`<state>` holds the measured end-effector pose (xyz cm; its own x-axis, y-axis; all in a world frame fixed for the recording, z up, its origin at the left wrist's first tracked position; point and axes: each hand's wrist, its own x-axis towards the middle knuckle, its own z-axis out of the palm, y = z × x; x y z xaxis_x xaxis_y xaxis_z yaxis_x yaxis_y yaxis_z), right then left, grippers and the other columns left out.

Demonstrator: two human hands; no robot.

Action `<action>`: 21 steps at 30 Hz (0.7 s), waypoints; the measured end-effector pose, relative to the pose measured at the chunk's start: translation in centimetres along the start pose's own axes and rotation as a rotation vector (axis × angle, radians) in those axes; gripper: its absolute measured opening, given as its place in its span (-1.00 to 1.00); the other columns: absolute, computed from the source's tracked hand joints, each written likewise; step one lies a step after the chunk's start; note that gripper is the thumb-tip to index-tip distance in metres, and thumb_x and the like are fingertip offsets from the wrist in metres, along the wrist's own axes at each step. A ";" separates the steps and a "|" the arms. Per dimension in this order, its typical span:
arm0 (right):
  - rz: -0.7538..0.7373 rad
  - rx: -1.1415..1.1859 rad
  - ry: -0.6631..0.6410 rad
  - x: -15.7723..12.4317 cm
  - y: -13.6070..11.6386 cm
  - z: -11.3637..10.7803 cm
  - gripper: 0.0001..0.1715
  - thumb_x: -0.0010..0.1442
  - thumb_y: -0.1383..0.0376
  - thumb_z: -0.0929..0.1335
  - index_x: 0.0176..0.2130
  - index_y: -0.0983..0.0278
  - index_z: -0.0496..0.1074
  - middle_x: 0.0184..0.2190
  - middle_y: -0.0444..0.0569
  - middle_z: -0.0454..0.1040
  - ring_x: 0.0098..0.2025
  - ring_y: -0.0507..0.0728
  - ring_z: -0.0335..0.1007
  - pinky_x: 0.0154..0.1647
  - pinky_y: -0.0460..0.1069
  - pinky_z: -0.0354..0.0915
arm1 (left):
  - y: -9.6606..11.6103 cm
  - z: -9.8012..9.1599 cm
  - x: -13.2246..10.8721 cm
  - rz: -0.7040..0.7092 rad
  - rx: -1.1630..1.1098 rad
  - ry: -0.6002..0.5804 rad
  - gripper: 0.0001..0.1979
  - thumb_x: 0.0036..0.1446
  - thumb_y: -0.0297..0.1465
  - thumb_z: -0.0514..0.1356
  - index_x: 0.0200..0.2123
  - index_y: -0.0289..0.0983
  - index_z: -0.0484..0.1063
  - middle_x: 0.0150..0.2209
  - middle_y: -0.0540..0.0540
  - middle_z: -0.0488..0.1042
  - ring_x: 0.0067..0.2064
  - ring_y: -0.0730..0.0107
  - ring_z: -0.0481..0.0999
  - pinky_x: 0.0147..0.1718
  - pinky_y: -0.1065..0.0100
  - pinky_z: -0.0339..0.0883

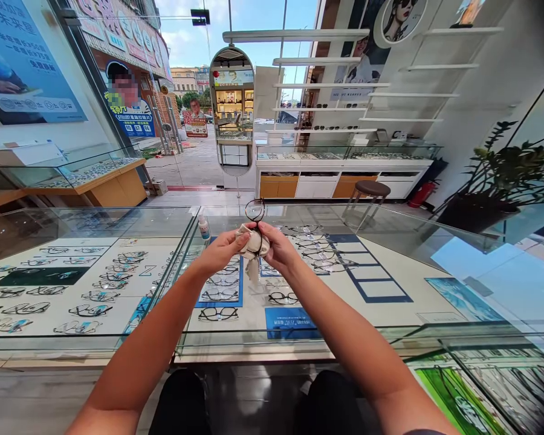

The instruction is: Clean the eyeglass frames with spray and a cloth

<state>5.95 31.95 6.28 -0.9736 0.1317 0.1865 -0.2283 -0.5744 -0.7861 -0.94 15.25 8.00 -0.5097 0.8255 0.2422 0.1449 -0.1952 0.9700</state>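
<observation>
A pair of dark round eyeglasses (254,209) is held on end above the glass counter, with one lens upward. Around its lower lens is a pale cleaning cloth (252,246), whose end hangs down. My left hand (223,249) pinches the cloth against that lens, thumb toward the middle. On the other side, my right hand (278,245) grips the eyeglasses near the bridge, with the cloth against its fingers. Part of the lower lens and the folded temples are hard to make out. A small white spray bottle (204,228) stands on the counter just beyond my left hand.
Beneath the glass top (390,241), several rows of eyeglasses (90,309) and blue display trays (378,284) lie inside the case. An oval mirror (232,109) stands beyond the counter. A round stool (372,188) and a potted plant (480,205) are to the right.
</observation>
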 end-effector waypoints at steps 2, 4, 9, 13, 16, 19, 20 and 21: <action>-0.026 -0.006 0.006 -0.1 -0.5 0.0 -0.49 -0.07 -0.03 0.70 -0.22 0.22 0.74 -0.14 0.01 0.76 -0.14 0.16 0.62 -0.04 0.00 0.52 | -0.1 -0.4 0.1 -0.013 -0.029 0.030 -0.37 0.15 0.20 0.41 -0.14 -0.30 0.62 -0.32 -0.06 0.57 -0.21 0.32 0.52 -0.14 0.31 0.42; -0.045 -0.029 0.013 -0.3 -0.9 0.0 -0.53 -0.01 -0.04 0.68 -0.23 0.21 0.73 -0.05 0.03 0.74 -0.07 0.17 0.61 -0.02 0.01 0.51 | -0.3 -0.7 0.3 -0.010 -0.054 0.100 -0.34 0.15 0.22 0.40 -0.14 -0.31 0.62 -0.30 -0.07 0.61 -0.19 0.29 0.54 -0.13 0.29 0.43; -0.085 -0.156 -0.004 -0.5 -1.3 0.2 -0.57 0.02 0.00 0.66 -0.20 0.21 0.74 0.04 0.02 0.69 -0.03 0.16 0.55 -0.03 0.00 0.44 | -0.6 -1.6 1.0 0.043 -0.105 0.225 -0.31 0.16 0.26 0.36 -0.10 -0.30 0.62 -0.32 -0.08 0.63 -0.10 0.17 0.63 -0.03 0.21 0.49; -0.130 -0.345 -0.047 -0.6 -0.7 0.2 -0.60 0.07 -0.05 0.63 -0.29 0.21 0.75 0.08 0.01 0.63 0.11 0.20 0.48 0.15 0.02 0.34 | -0.7 -1.7 1.1 0.077 -0.094 0.292 -0.27 0.11 0.31 0.36 -0.12 -0.28 0.61 -0.29 -0.12 0.66 -0.06 0.17 0.65 0.01 0.21 0.50; -0.113 -0.442 -0.053 -0.5 -0.2 -0.2 -0.60 0.08 -0.07 0.63 -0.29 0.19 0.76 -0.06 -0.02 0.62 0.05 0.18 0.47 0.15 0.03 0.28 | -0.5 -1.5 1.1 0.088 -0.085 0.304 -0.27 0.10 0.31 0.37 -0.14 -0.29 0.61 -0.30 -0.12 0.66 -0.05 0.17 0.66 0.03 0.22 0.48; -0.078 -0.466 -0.064 -0.4 0.1 -0.3 -0.57 0.08 -0.10 0.62 -0.30 0.19 0.77 -0.13 -0.04 0.60 -0.05 0.15 0.45 0.05 0.02 0.28 | -0.1 -1.4 0.9 0.087 -0.071 0.276 -0.30 0.10 0.27 0.39 -0.16 -0.30 0.61 -0.31 -0.11 0.65 -0.07 0.15 0.66 0.03 0.20 0.48; -0.068 -0.464 -0.064 -0.4 0.1 -0.2 -0.56 0.07 -0.11 0.62 -0.31 0.19 0.77 -0.15 -0.05 0.60 -0.08 0.14 0.44 0.02 0.01 0.27 | 0.1 -1.4 0.8 0.085 -0.062 0.265 -0.31 0.11 0.26 0.40 -0.17 -0.30 0.61 -0.31 -0.12 0.65 -0.07 0.15 0.65 0.02 0.20 0.48; -0.057 -0.457 -0.063 -0.4 0.1 -0.2 -0.54 0.06 -0.12 0.62 -0.32 0.20 0.77 -0.19 -0.05 0.60 -0.12 0.13 0.43 -0.03 0.01 0.26 | 0.2 -1.4 0.8 0.084 -0.052 0.252 -0.33 0.11 0.24 0.41 -0.18 -0.30 0.61 -0.31 -0.12 0.65 -0.07 0.15 0.65 0.02 0.20 0.48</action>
<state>6.33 31.97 6.02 -0.9605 0.0956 0.2613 -0.2735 -0.1510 -0.9500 -2.49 15.07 8.44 -0.6934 0.6489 0.3133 0.1556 -0.2898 0.9444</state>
